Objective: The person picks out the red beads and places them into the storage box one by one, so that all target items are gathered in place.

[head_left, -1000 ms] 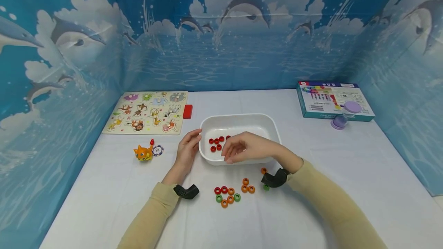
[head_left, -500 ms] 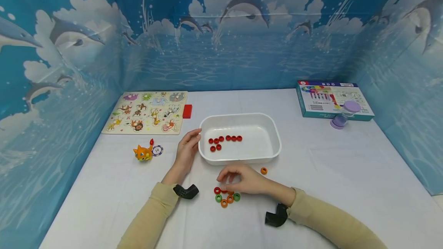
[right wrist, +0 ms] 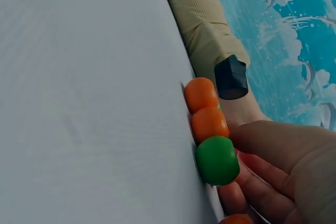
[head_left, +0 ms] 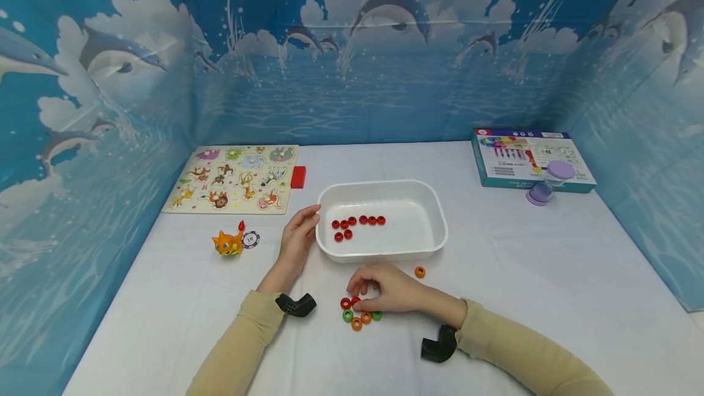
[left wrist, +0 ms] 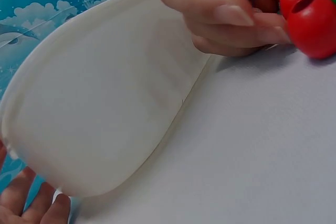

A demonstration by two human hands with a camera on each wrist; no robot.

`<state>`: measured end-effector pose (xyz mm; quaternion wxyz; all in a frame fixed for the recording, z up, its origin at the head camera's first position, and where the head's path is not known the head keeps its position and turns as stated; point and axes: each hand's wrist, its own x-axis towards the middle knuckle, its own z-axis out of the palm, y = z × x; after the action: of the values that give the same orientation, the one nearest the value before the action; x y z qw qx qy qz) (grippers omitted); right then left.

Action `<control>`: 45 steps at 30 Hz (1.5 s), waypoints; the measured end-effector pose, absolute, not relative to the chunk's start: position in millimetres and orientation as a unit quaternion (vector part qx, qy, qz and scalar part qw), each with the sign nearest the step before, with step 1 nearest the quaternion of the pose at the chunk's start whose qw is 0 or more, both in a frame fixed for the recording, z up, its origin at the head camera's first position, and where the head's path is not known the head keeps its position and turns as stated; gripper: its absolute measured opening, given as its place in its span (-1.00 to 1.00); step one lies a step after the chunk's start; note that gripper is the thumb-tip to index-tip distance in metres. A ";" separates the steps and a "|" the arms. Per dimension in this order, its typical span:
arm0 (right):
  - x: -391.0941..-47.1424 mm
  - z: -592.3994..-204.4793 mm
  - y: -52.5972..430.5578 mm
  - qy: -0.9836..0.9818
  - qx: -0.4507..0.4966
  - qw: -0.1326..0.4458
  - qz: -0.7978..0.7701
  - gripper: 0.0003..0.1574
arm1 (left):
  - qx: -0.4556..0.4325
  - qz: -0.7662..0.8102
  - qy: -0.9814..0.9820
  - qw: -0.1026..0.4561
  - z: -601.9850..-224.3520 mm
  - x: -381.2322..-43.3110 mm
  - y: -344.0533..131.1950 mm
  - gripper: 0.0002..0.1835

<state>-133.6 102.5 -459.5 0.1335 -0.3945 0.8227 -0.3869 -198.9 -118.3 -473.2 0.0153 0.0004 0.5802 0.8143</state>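
My left hand (head_left: 297,241) rests against the left end of a white plastic tray (head_left: 415,248), its fingertips on the outer wall in the left wrist view. My right hand (head_left: 392,289) is in front of the tray, over a small cluster of round beads with holes. Its thumb and fingertips pinch a red bead (head_left: 355,301); another red bead (left wrist: 314,27) lies beside it. A green bead (right wrist: 217,161) and orange beads (right wrist: 209,125) sit close to the hand in the right wrist view. Some of the cluster is hidden by the hand. Several red beads (head_left: 363,220) lie inside the tray.
One orange bead (head_left: 420,272) lies apart, near the tray's front right. Left are an animal puzzle board (head_left: 233,179), a red block (head_left: 298,177), an orange cat figure (head_left: 227,243) and a poker chip (head_left: 250,239). A game box (head_left: 522,164) and purple-capped container (head_left: 550,182) stand back right.
My right hand has moved from above the tray down to the bead cluster in front, and its fingers have closed on a red bead. The left hand has stayed at the tray.
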 end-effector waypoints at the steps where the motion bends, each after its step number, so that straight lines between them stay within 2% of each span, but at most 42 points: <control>1: -133.5 -459.5 102.4 0.824 -0.396 0.133 -0.382 -0.77 | 0.000 0.813 0.581 0.016 -472.9 -198.9 -118.3 -0.64; 9: -132.8 -451.0 104.8 0.828 -0.378 0.154 -0.384 -0.80 | -0.004 0.816 0.578 0.013 -471.8 -199.3 -118.0 -0.64; 12: -133.8 -439.8 109.6 0.811 -0.375 0.178 -0.412 -0.79 | -0.005 0.818 0.575 0.013 -472.9 -199.6 -117.8 -0.64; 16: -141.8 -416.9 116.0 0.775 -0.406 0.177 -0.450 -0.78 | -0.007 0.820 0.572 0.017 -474.5 -199.8 -117.7 -0.63; 21: -167.6 -380.2 121.1 0.767 -0.422 0.168 -0.454 -0.78 | -0.005 0.820 0.572 0.015 -475.4 -200.1 -118.7 -0.62; 28: -224.5 -346.1 118.6 0.741 -0.394 0.222 -0.495 -0.70 | 0.001 0.813 0.582 0.017 -470.6 -197.0 -120.7 -0.62; 35: -275.8 -364.2 106.1 0.752 -0.373 0.276 -0.467 -0.62 | -0.001 0.817 0.577 0.010 -473.7 -199.1 -120.8 -0.61; 40: -289.2 -386.3 98.3 0.766 -0.352 0.317 -0.434 -0.77 | 0.002 0.815 0.580 0.011 -474.4 -200.5 -120.5 -0.60; 45: -292.2 -405.0 94.5 0.780 -0.355 0.338 -0.390 -0.78 | 0.006 0.817 0.577 0.013 -474.0 -200.8 -119.2 -0.59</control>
<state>-292.2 94.5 -405.0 0.3377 -0.3547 0.7799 -0.3896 -200.8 -119.2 -474.0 0.0129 0.0059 0.5768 0.8167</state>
